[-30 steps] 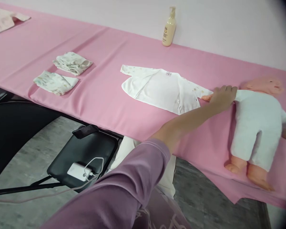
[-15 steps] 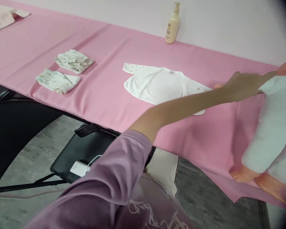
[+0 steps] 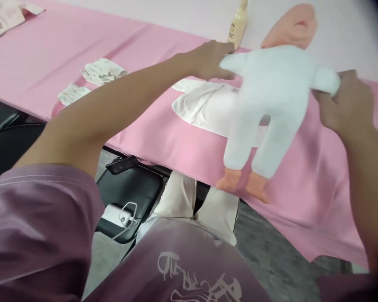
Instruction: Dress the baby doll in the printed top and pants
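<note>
A baby doll (image 3: 271,96) in a pale blue-white suit hangs upright in the air above the pink table (image 3: 151,134). My left hand (image 3: 212,61) is closed on the doll's left arm. My right hand (image 3: 343,105) is closed on its other arm. Under the doll lies a white baby shirt (image 3: 201,107), spread flat on the pink cloth. The doll's pink feet dangle just above the table's near edge.
Two folded baby clothes (image 3: 103,71) (image 3: 71,93) lie at the left of the table. A lotion bottle (image 3: 238,23) stands at the back by the wall. A black chair (image 3: 129,188) with a phone and a white charger is below the table edge.
The doll was lying at the right of the table; both hands have lifted it and carried it left, over the white shirt. The camera has tilted down.
</note>
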Action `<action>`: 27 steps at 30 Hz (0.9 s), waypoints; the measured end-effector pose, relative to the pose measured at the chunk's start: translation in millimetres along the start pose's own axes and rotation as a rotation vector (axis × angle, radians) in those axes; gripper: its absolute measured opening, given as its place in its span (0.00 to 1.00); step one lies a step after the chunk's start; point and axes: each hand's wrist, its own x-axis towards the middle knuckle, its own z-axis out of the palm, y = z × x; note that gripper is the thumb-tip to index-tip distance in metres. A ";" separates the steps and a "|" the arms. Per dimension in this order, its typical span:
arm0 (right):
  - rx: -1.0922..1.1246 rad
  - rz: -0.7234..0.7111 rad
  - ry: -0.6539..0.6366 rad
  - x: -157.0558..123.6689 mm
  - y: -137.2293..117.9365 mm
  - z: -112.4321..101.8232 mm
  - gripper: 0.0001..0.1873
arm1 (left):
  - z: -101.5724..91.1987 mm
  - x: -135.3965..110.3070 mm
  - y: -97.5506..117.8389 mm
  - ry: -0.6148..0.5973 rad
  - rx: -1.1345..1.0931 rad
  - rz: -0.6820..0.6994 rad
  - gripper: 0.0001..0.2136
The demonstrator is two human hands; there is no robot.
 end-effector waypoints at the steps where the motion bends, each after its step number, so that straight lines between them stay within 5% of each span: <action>1: 0.041 -0.020 -0.014 4.8 -12.3 8.6 0.32 | -1.6 -6.3 -18.5 -0.023 -0.033 -0.034 0.32; 5: 0.063 -0.106 -0.101 14.7 -54.7 39.8 0.29 | 10.2 -19.1 -76.1 -0.067 -0.069 -0.145 0.30; 9: 0.026 -0.143 -0.132 16.3 -69.8 62.6 0.29 | 29.3 -20.1 -103.6 -0.039 -0.013 -0.174 0.30; 15: 0.021 -0.126 -0.155 25.9 -60.4 95.4 0.28 | 44.0 -13.0 -115.9 -0.002 -0.087 -0.144 0.28; 23: 0.022 -0.062 -0.021 42.0 -20.0 118.7 0.26 | 51.6 -7.1 -114.1 -0.037 -0.158 -0.096 0.26; 27: -0.010 -0.113 -0.087 40.3 -6.8 133.8 0.21 | 58.1 -5.2 -110.3 0.031 -0.192 -0.109 0.23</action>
